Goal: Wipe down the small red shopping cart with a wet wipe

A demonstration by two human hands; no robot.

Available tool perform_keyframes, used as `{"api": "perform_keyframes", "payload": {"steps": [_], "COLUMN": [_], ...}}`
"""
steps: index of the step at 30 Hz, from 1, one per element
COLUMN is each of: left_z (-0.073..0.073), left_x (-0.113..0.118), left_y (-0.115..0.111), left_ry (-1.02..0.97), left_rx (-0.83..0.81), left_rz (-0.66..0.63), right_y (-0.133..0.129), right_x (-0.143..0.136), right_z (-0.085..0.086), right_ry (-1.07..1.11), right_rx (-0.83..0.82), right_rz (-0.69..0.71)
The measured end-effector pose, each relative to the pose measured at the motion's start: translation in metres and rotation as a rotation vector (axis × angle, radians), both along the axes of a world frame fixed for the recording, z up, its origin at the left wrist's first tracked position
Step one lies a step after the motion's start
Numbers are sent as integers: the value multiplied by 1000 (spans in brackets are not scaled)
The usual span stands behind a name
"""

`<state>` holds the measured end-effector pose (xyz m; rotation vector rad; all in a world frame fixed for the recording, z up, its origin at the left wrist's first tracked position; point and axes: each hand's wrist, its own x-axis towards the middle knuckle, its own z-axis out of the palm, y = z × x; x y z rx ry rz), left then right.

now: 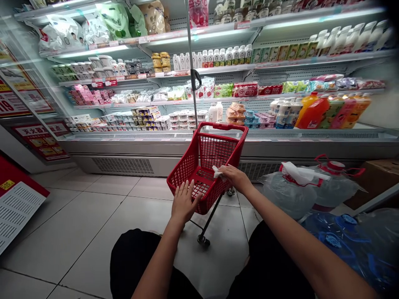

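Observation:
A small red plastic shopping cart [207, 172] on dark metal legs stands on the floor in front of me. My right hand [232, 175] is at the cart's right side rim, its fingers closed on a crumpled white tissue [216, 171]. My left hand [183, 202] is at the basket's near left edge, with fingers stretched out and nothing in it. Whether the left palm touches the rim is hard to tell. The basket's slatted bottom shows between my hands, with nothing lying on it.
A lit refrigerated shelf unit [174, 145] full of dairy and drinks runs behind the cart. Large clear water jugs [289, 193] and blue-capped water bottles [330, 236] stand at the right, beside a cardboard box [375, 180]. A red and white vented box [20, 207] is at the left.

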<state>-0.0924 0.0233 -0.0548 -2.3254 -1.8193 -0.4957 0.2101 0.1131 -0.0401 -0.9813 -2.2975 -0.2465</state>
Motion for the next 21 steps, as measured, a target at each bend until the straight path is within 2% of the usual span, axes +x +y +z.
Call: {"api": "perform_keyframes", "payload": {"steps": [2,5,8,10,16,18,21], "left_z": [3,10,15,15,15,13,11], "left_x": [1,15,32,36,23,20,17], "left_y": [5,11,11,9,3,2,0], "left_ry": [-22,-57,-69,-71,-48,-57,-69], "left_rx": [-56,-124,-111,-66,42,86,142], "left_rz": [91,180,140,127,81,50,-18], "right_y": [-6,-16,-20,-16,5,-1,-27], "right_x": [-12,-30,-38,-35,-5,-10,-41], "right_z": [-8,-15,-14,-10,1,-3,-16], "right_ry": [28,36,-19,-51,44,55,58], "right_rx": [27,58,69,66,71,75,85], "right_rz": [0,-2,26,50,-67,-79,-41]}}
